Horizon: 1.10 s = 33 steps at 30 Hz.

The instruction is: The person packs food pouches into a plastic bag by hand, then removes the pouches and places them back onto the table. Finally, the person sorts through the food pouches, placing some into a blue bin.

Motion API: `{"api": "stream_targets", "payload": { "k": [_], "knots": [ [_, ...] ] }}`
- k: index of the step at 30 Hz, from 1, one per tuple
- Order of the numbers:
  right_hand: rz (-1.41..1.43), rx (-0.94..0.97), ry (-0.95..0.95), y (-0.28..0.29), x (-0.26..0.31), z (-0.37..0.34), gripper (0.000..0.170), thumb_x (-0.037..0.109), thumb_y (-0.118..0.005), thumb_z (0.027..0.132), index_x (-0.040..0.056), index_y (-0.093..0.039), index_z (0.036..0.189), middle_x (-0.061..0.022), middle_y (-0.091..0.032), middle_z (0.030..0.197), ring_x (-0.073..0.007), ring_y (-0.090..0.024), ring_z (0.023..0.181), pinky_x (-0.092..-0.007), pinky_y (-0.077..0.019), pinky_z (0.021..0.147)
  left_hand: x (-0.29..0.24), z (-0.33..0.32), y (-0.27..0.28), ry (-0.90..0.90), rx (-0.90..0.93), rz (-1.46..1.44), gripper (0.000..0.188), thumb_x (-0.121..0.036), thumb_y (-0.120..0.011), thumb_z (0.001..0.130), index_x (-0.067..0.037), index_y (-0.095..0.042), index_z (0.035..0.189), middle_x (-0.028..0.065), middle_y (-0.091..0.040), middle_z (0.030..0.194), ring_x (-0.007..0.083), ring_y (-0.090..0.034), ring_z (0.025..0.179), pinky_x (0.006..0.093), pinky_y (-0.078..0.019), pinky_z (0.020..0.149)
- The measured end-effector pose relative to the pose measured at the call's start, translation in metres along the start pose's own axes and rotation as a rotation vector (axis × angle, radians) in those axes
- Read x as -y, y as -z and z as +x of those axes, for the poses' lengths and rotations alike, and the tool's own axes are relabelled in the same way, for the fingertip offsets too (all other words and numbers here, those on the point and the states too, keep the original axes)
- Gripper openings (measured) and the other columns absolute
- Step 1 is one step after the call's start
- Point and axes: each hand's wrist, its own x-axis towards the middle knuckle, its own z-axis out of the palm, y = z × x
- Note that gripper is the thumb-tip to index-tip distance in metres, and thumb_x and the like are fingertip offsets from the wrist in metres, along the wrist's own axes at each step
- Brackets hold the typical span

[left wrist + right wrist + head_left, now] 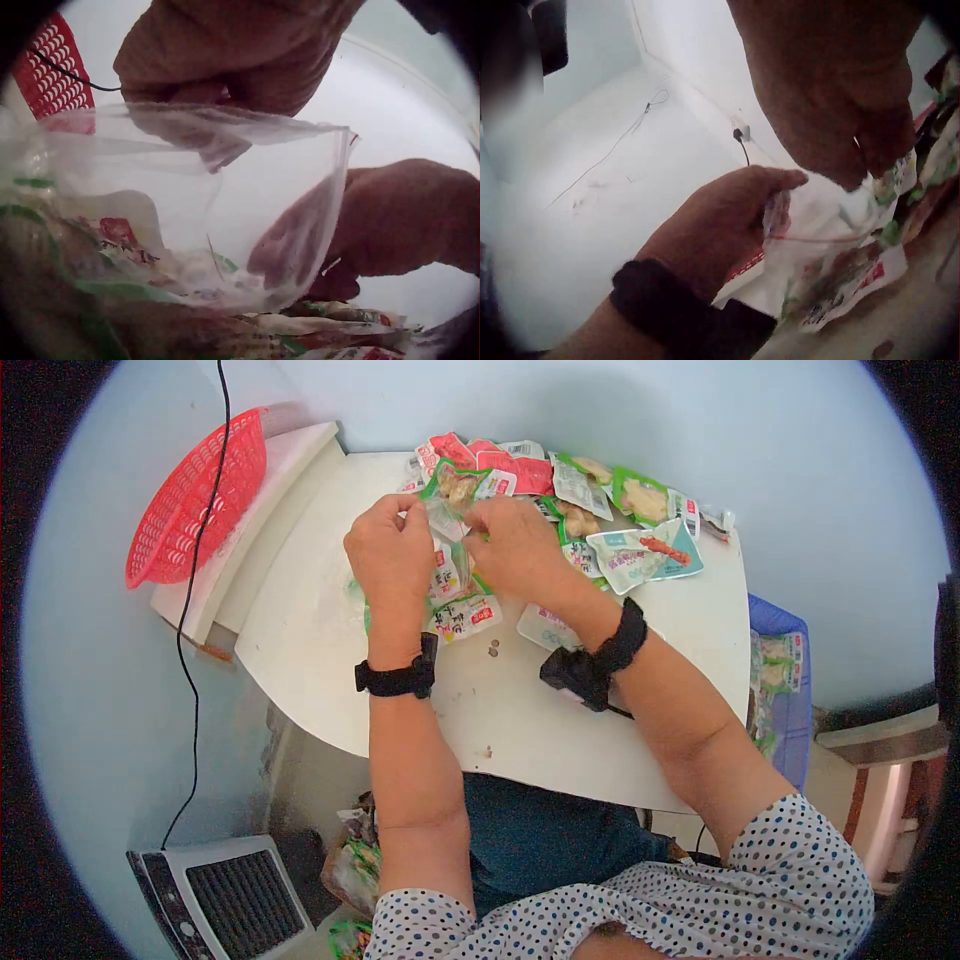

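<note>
Between the two hands a clear plastic zip bag (180, 161) stands with its mouth spread, a red line along its edge. My left hand (395, 550) pinches the bag's rim with thumb and fingers; the left wrist view has this hand (232, 60) above the mouth. Opposite, my right hand (520, 550) has its fingers curled at the other side of the bag, and they show through the plastic in the left wrist view. Printed snack packets with green edges (465, 617) lie at and under the bag, partly hidden by the hands.
Red packets (515, 468) and green-edged food packets (640, 498) are heaped along the table's back edge. A red plastic basket (200, 500) leans at the left. Beside the table stands a blue crate (795, 710) with packets. Small dark bits (493, 648) lie on the white tabletop (560, 730).
</note>
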Motion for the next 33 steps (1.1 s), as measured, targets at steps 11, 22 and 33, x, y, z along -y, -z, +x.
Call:
{"api": "stream_targets", "payload": {
  "k": [11,22,33],
  "knots": [
    [-0.121,0.488,0.095,0.002,-0.008,-0.007,0.050,0.039,-0.083,0.057,-0.0020,-0.071,0.083,-0.0242,-0.068,0.085,-0.0368,-0.068,0.081,-0.0433,-0.0551,0.074,0.005,0.005,0.009,-0.044,-0.099,0.043,0.018,-0.018,-0.067,0.082,-0.002,-0.073,0.087,0.0123,-0.066,0.065,0.0180,-0.061,0.056,0.0323,-0.0479,0.059],
    [-0.312,0.429,0.031,0.004,0.019,-0.019,0.073,0.038,-0.086,0.057,-0.0061,-0.057,0.108,-0.0223,-0.057,0.113,-0.0374,-0.055,0.107,-0.0426,-0.0472,0.092,0.014,0.011,0.012,-0.005,-0.239,-0.120,0.015,-0.014,-0.068,0.082,0.000,-0.073,0.085,0.0018,-0.058,0.056,0.0073,-0.049,0.050,0.0264,-0.0401,0.051],
    [-0.216,0.233,0.037,-0.013,0.013,-0.019,0.088,0.039,-0.086,0.056,0.0007,-0.046,0.124,-0.0213,-0.062,0.106,-0.0389,-0.057,0.105,-0.0496,-0.0450,0.089,0.025,0.013,0.007,0.008,-0.172,-0.227,0.016,-0.015,-0.069,0.082,0.000,-0.073,0.086,0.0008,-0.060,0.059,0.0061,-0.050,0.053,0.0246,-0.0417,0.053]
  ]
}}
